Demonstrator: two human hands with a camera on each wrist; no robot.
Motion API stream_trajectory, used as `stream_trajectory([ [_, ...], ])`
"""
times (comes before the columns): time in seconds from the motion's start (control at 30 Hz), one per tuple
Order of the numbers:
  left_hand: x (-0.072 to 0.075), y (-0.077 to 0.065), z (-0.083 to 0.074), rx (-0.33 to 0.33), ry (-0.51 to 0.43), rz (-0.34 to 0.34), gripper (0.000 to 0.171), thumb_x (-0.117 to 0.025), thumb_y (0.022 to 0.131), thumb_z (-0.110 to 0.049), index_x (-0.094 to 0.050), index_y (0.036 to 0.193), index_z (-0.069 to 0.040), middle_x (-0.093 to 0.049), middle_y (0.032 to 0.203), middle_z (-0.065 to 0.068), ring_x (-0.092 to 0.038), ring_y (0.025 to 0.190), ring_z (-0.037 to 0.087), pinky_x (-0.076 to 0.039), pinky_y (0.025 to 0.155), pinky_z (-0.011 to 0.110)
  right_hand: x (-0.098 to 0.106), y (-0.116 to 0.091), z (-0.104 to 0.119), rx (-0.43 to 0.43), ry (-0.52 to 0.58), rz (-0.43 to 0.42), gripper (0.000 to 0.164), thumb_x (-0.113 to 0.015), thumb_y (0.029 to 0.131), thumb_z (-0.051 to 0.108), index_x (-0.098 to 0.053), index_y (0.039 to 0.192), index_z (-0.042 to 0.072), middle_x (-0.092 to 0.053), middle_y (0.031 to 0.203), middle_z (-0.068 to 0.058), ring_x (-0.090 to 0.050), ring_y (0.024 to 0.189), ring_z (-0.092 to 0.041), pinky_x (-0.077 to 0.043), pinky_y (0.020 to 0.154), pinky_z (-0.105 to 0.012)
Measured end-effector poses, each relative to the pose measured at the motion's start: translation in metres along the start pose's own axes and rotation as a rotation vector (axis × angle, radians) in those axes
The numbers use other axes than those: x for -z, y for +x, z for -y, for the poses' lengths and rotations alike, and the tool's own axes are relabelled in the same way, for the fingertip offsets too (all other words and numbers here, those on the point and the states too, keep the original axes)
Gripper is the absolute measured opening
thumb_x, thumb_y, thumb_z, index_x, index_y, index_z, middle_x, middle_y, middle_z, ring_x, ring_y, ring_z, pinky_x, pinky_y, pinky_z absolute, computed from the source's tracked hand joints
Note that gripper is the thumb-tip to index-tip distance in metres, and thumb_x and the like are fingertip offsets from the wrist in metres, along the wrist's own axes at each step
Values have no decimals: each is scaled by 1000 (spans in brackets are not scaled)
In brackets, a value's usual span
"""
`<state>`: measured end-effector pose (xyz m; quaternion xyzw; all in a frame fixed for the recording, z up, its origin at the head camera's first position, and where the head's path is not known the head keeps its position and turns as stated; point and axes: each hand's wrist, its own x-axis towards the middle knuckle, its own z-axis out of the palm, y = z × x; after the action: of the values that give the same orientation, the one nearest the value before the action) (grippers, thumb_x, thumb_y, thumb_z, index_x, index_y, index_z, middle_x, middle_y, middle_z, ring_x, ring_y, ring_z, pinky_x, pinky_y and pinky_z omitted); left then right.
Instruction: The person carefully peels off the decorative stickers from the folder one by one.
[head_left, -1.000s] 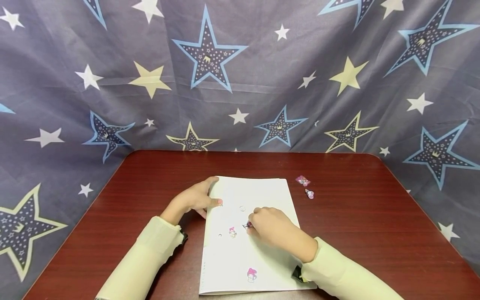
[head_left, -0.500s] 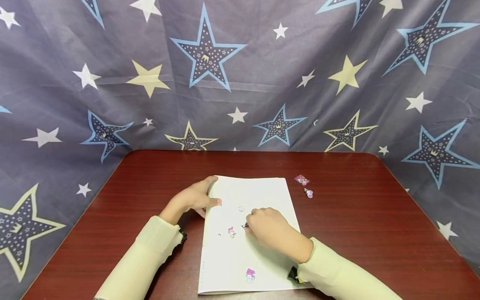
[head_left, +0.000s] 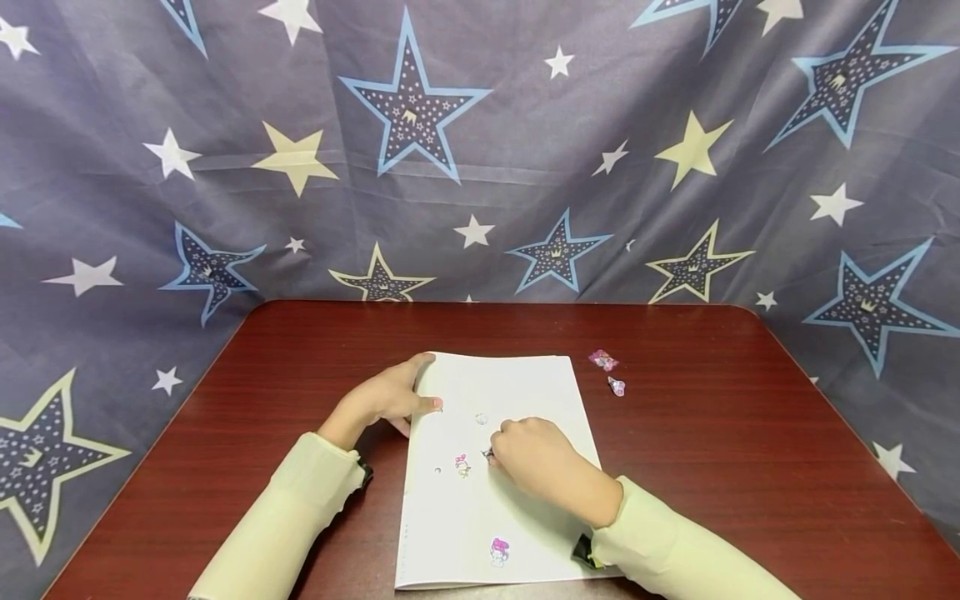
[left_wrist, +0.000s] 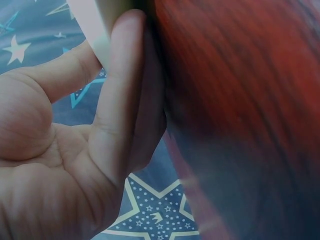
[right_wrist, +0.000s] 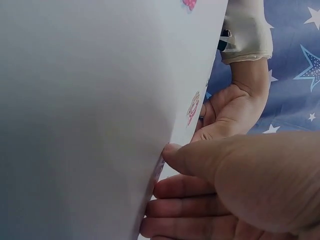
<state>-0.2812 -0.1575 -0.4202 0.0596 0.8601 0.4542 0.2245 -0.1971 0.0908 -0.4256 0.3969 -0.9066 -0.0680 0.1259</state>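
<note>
An open white notebook [head_left: 517, 383] lies on the table, several small cartoon stickers on its page. My left hand [head_left: 386, 398] holds its left edge, thumb on the page and the other fingers beside and under the edge; the left wrist view shows fingertips against that edge. With curled fingers my right hand [head_left: 543, 454] pinches a small dark-and-purple sticker [head_left: 488, 455] down on the page. Most of that sticker is hidden by the fingers. Just left of it is a pink-and-yellow sticker [head_left: 462, 465], and nearer the bottom a pink-hooded one [head_left: 498, 552].
Two loose stickers, a pink one [head_left: 603, 360] and a pale one [head_left: 617, 386], lie on the brown table [head_left: 697, 417] right of the notebook. A faint round sticker [head_left: 482, 419] sits higher on the page. A star-patterned cloth [head_left: 517, 150] hangs behind the table.
My right hand has shifted slightly left on the page with the sticker still pinched. The left hand stays at the notebook's edge. The whole view has drifted a little.
</note>
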Motion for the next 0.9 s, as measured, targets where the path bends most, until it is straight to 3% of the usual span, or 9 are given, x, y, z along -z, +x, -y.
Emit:
stream_trajectory([
  [0.17, 0, 1, 0, -3, -2, -2, 85, -71, 97, -5, -18, 163, -11, -49, 131, 29, -72, 75, 27, -64, 59, 45, 1, 0, 2, 32, -52, -38, 26, -75, 94, 30, -73, 75, 11, -66, 71, -3, -65, 62, -18, -56, 55, -31],
  [0.43, -1, 1, 1, -4, 0, -5, 85, -71, 97, -6, -18, 163, -11, -49, 131, 29, -71, 74, 27, -64, 58, 44, -1, -2, 5, 72, -164, -65, 18, -74, 86, 6, -70, 71, 12, -60, 65, -2, -60, 54, -15, -52, 46, -30],
  [0.53, -1, 2, 1, -3, 5, -6, 85, -71, 97, -7, -18, 163, -11, -48, 133, 29, -71, 74, 26, -64, 58, 44, 0, -2, 5, 60, -146, -50, 17, -74, 87, 6, -69, 71, 12, -59, 66, -2, -60, 54, -15, -52, 46, -30],
  [0.77, -1, 1, 0, 1, 6, -6, 85, -70, 98, -8, -17, 164, -11, -48, 134, 29, -71, 74, 26, -64, 58, 44, 4, -3, 4, 64, -93, 4, 27, -71, 97, 30, -72, 79, 10, -61, 71, -3, -62, 58, -17, -53, 49, -30],
  [0.9, 0, 0, -1, 0, 6, -3, 86, -71, 98, -8, -16, 164, -11, -48, 134, 29, -71, 75, 26, -64, 58, 44, 3, -2, 2, 52, -75, 4, 28, -71, 97, 31, -72, 79, 10, -63, 72, -3, -62, 58, -17, -53, 50, -29],
])
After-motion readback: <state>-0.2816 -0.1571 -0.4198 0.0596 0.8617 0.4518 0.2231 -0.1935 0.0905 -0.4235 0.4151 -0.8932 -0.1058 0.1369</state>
